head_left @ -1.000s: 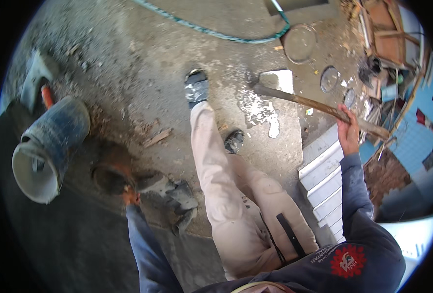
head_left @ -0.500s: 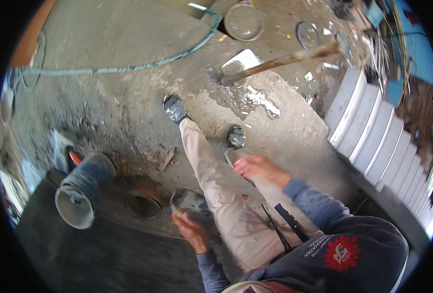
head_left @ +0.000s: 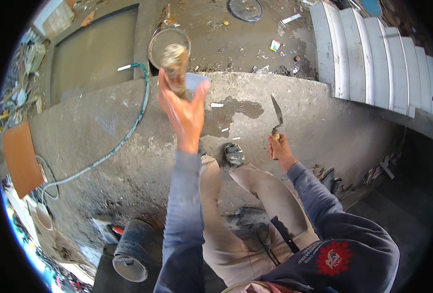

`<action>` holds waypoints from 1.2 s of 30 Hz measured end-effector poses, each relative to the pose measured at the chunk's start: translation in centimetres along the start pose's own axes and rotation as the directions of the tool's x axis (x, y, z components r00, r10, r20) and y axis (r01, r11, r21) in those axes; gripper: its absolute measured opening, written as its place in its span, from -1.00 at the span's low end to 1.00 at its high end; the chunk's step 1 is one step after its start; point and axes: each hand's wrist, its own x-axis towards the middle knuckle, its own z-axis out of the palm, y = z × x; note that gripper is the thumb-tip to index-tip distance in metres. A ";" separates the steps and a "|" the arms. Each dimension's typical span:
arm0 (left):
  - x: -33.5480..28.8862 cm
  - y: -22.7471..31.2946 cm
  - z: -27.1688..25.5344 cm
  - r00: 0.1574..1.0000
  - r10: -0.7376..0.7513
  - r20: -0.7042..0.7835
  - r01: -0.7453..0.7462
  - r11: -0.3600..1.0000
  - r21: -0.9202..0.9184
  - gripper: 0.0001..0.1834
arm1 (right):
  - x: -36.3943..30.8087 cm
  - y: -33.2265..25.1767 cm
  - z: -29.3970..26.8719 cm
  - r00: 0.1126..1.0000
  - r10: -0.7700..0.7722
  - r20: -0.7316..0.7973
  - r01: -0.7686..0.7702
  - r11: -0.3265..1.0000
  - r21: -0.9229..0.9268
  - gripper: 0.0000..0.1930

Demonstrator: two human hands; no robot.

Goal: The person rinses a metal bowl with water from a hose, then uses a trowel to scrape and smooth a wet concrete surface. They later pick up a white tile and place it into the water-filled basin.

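My left hand point(head_left: 183, 117) is stretched forward, thumb and fingers apart. Between them stands the upper part of a rough wooden pole point(head_left: 176, 61), seen nearly end-on; whether the palm touches it, I cannot tell. On the right, my right hand point(head_left: 281, 148) is closed round the handle of a pointed trowel point(head_left: 278, 111), its blade directed away from me. A pale flat piece point(head_left: 196, 81) shows behind my left thumb. Wet patches lie on the concrete just beyond my shoes point(head_left: 234, 154).
A green hose point(head_left: 133, 128) curves across the concrete at left. Stacked pale grooved panels point(head_left: 353, 53) stand at the far right. A round container point(head_left: 153, 48) is beyond the pole, near a water-filled basin point(head_left: 94, 53). A dirty bucket point(head_left: 131, 251) lies on its side, lower left.
My view has swung to the right. My left hand has moved up and forward to the pole. The trowel, in my left hand before, is now in my right.
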 end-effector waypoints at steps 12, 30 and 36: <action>5.6 -2.5 3.6 0.959 0.028 0.283 0.217 0.573 -0.790 -0.65 | 12.4 -2.6 1.5 0.770 -0.633 0.077 0.562 0.616 -0.552 -0.60; -0.5 -10.3 0.3 0.683 0.517 0.516 0.172 0.572 -0.802 -0.61 | 27.2 1.0 14.4 0.564 -0.690 0.454 0.719 0.140 -0.681 -0.67; -0.9 -9.7 0.3 0.768 0.399 0.500 0.192 0.602 -0.775 -0.63 | 28.5 0.3 13.9 0.621 -0.638 0.456 0.756 0.333 -0.563 -0.53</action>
